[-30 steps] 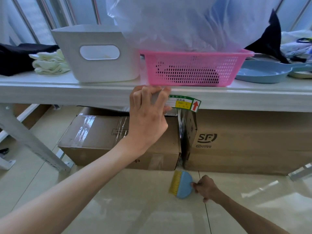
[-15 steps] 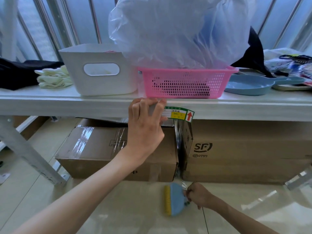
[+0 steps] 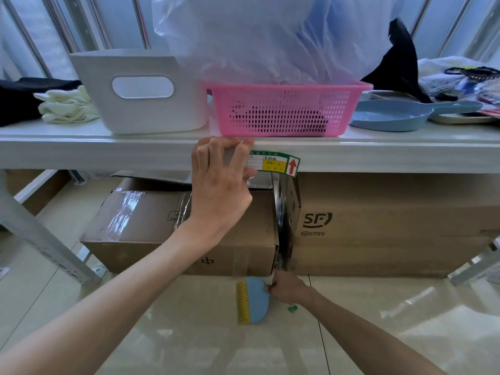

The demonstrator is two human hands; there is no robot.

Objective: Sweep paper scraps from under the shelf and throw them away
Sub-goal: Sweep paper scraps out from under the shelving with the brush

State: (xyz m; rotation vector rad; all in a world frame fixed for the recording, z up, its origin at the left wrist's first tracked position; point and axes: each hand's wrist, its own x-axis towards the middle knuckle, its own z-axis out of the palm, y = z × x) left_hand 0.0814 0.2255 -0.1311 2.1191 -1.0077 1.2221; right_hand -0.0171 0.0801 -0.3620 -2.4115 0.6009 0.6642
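Observation:
My left hand [image 3: 220,185] grips the front edge of the white shelf [image 3: 108,151], beside a green and yellow label [image 3: 276,163]. My right hand [image 3: 285,289] is low on the floor, shut on the handle of a small blue brush [image 3: 254,300] with yellow bristles. The brush lies flat on the tiles in front of the gap [image 3: 282,234] between two cardboard boxes. A small green scrap [image 3: 292,309] lies on the floor under my right wrist. No other scraps are visible.
Two cardboard boxes [image 3: 151,228] [image 3: 392,226] fill the space under the shelf. On the shelf stand a white bin [image 3: 140,90], a pink basket [image 3: 284,109] holding a plastic bag, a blue dustpan [image 3: 400,115], folded gloves and dark cloth. A slanted shelf leg [image 3: 46,239] is at the left.
The brush has turned so its bristles face left and has slid closer to the box gap. My view has shifted slightly down. My left hand stays on the shelf edge.

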